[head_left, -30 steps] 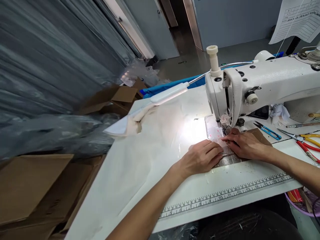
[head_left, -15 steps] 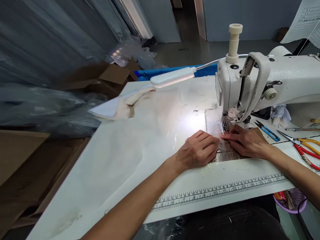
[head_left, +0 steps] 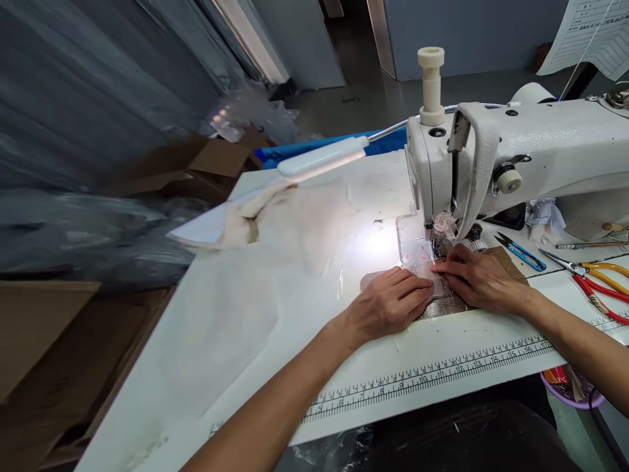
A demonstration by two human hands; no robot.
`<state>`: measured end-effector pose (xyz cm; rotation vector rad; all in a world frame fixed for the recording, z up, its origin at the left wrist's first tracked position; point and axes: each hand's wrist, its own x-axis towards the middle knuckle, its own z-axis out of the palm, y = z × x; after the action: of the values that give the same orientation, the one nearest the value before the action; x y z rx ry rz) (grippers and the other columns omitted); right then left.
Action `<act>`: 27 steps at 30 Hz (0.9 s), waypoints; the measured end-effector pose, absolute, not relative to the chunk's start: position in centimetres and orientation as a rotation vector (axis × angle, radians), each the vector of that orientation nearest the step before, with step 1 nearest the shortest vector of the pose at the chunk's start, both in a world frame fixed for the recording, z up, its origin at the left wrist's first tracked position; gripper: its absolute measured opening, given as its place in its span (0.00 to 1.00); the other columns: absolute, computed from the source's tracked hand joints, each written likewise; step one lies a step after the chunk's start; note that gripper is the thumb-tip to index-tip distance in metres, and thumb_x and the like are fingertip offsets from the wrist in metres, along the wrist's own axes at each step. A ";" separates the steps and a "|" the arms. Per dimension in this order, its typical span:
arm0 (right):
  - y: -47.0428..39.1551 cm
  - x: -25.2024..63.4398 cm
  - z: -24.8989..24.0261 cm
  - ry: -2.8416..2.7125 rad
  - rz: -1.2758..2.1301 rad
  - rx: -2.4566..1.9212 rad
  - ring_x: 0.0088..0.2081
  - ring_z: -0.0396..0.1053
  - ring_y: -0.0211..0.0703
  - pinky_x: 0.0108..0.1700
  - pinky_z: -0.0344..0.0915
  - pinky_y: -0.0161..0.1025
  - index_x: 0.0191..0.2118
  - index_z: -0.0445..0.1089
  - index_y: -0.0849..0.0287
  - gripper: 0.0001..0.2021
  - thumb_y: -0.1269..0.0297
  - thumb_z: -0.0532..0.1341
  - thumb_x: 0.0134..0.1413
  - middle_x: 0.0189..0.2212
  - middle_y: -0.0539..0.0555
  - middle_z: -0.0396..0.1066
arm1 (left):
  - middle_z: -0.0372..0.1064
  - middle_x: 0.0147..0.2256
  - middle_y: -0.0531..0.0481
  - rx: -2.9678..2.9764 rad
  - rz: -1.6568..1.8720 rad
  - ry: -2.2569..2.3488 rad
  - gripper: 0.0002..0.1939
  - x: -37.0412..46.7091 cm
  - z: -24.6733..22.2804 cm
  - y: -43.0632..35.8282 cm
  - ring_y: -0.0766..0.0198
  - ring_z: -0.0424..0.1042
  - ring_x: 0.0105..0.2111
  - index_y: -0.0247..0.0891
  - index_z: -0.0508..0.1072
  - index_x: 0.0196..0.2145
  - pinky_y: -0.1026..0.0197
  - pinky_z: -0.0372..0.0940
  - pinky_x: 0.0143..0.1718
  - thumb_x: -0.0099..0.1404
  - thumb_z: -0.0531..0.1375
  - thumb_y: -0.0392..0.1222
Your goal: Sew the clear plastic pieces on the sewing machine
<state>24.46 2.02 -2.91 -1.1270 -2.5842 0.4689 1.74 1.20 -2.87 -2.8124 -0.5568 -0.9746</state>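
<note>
A thin, translucent whitish piece (head_left: 419,253) lies at the needle of the white sewing machine (head_left: 442,177); its material is hard to make out. My left hand (head_left: 393,298) presses on it left of the needle, fingers bent and held together. Close in front of the presser foot, my right hand (head_left: 474,278) has its index finger stretched toward the needle and its fingertips on the piece's right edge. Under both hands is a shiny brownish sheet (head_left: 449,305) on the white table (head_left: 265,295). My fingers hide part of the piece.
Blue thread snips (head_left: 523,252) and red- and yellow-handled scissors or pliers (head_left: 597,282) lie right of my right hand. A white lamp (head_left: 322,158) hangs over the table. A printed ruler (head_left: 422,379) runs along the front edge. Cardboard boxes (head_left: 219,160) stand at left.
The view has shifted slightly, moving the machine left in the picture. More of the translucent piece shows left of my left hand. Both hands keep nearly the same pose at the needle.
</note>
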 end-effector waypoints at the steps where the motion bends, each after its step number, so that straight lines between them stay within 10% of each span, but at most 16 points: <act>1: 2.0 24.5 -3.0 -2.573 0.474 -1.131 0.42 0.69 0.48 0.44 0.69 0.46 0.56 0.70 0.55 0.19 0.65 0.49 0.66 0.44 0.61 0.69 | 0.78 0.36 0.49 -2.826 -0.970 -0.563 0.04 1.7 -2.9 1.2 0.65 0.74 0.31 0.35 0.72 0.39 0.62 0.69 0.31 0.69 0.57 0.33; 27: 1.5 24.9 -3.1 -2.481 0.529 -1.101 0.44 0.69 0.47 0.48 0.70 0.46 0.53 0.73 0.54 0.18 0.68 0.52 0.63 0.45 0.59 0.67 | 0.77 0.36 0.49 -2.836 -0.993 -0.555 0.03 1.6 -3.4 1.4 0.66 0.73 0.31 0.35 0.71 0.38 0.60 0.67 0.30 0.68 0.57 0.32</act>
<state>24.91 1.54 -3.14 -1.1011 -2.4808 0.5294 1.58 1.40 -3.40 -2.8361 -0.5553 -0.9930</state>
